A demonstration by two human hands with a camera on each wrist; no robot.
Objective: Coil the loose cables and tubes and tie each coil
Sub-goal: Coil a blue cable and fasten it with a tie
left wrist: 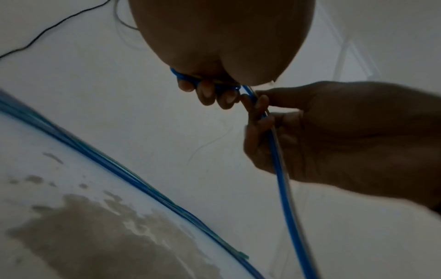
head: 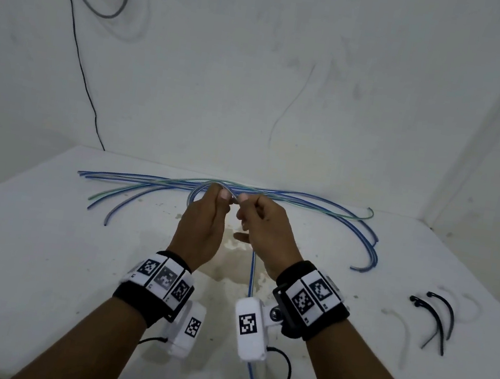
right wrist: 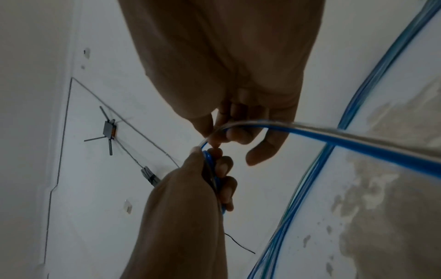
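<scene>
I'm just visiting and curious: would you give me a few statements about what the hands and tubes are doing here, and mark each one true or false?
1. Both hands hold the same blue tube. True: the left hand grips its coiled part, the right hand pinches the tube.
2. The other tubes are already coiled. False: they lie loose on the table.
3. Black ties lie to the right of the hands. True.
4. The right hand rests flat on the table. False: it is raised, beside the left.
</scene>
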